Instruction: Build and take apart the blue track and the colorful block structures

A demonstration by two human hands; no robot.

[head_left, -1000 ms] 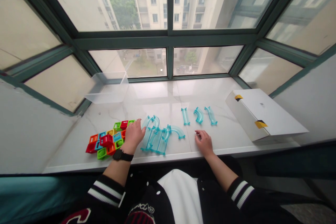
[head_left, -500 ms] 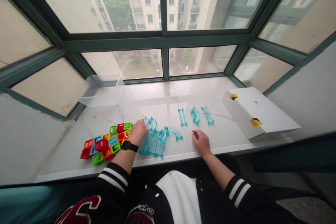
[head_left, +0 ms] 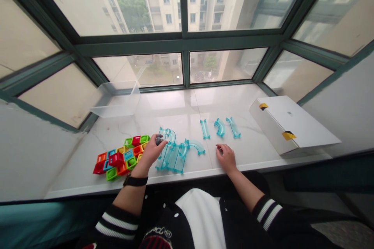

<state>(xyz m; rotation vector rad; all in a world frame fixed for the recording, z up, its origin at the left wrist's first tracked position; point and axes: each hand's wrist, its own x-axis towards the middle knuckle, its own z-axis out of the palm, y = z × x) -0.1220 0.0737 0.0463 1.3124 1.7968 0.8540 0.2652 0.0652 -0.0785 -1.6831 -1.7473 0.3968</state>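
Turquoise track pieces (head_left: 177,160), translucent, straight and curved, lie heaped just right of the coloured blocks (head_left: 117,159). Your left hand (head_left: 151,149) bends its fingers about a small dark thing (head_left: 159,141), grip cannot be told; your right hand (head_left: 226,157), farther right of the blocks, is half-curled, released. Since the earlier frame, your left hand has rolled, showing the dark thing.

Left hand (head_left: 150,151), blue pieces (head_left: 175,158), coloured blocks (head_left: 117,158)
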